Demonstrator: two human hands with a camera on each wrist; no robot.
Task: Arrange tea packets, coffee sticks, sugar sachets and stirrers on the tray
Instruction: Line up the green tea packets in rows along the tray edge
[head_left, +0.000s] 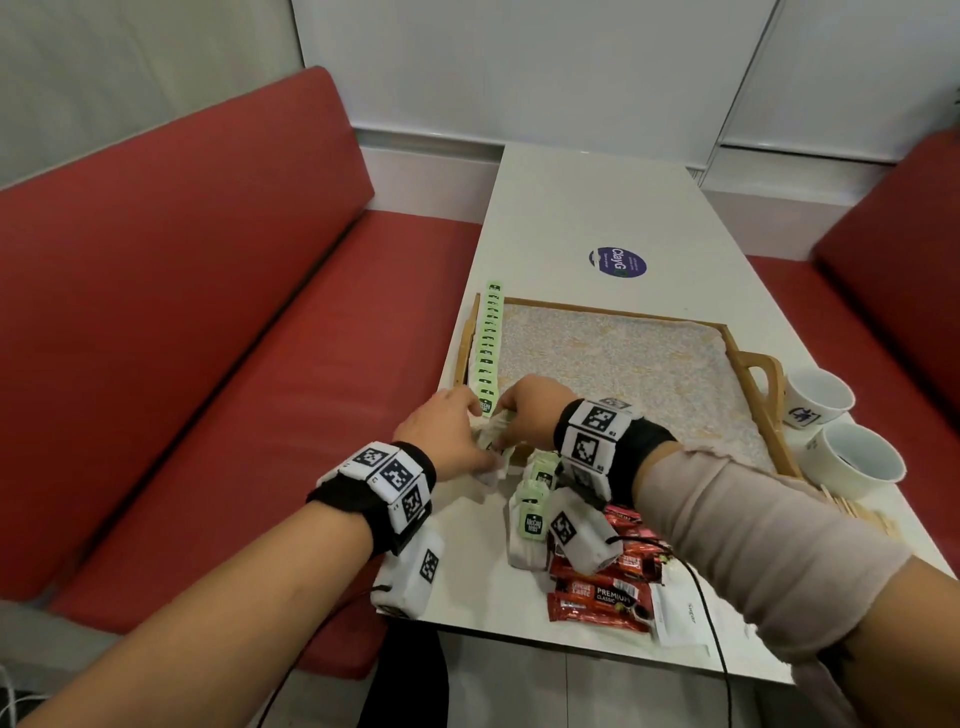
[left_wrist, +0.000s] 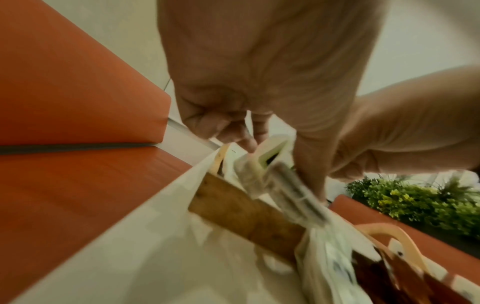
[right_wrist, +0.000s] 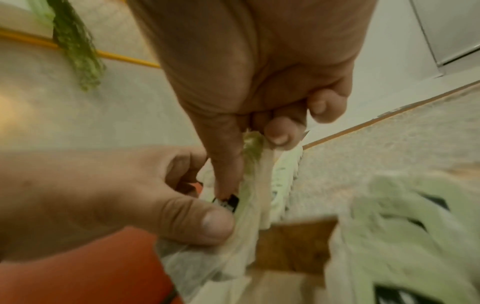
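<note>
Both forearms fill the near field of the head view, reaching toward the tray's (head_left: 754, 364) near-left corner. Left hand (head_left: 451, 427) and right hand (head_left: 524, 410) meet there over a small bundle of tea packets (head_left: 491, 439). Wrist views: the right hand's thumb and curled fingers (right_wrist: 276, 131) pinch the top edge of the packets; the left hand's thumb (right_wrist: 205, 222) and fingers pinch the same bundle from the opposite side. A finished row of tea packets (head_left: 488, 345) stands on edge along the tray's left wall, ending just beyond the hands. More loose tea packets (head_left: 532, 512) lie on the table just outside the tray's near wall, with coffee sticks (head_left: 605, 587) and a sugar sachet (head_left: 683, 616) nearer the camera. Stirrers (head_left: 857, 512) lie off the tray's near-right corner beside two cups (head_left: 831, 431). Judgement: tea step still in hand, task early; coffee, sugar, stirrers untouched. Next move calls for seating the pinched bundle upright against the row's end without toppling it, then releasing both hands together.
</note>
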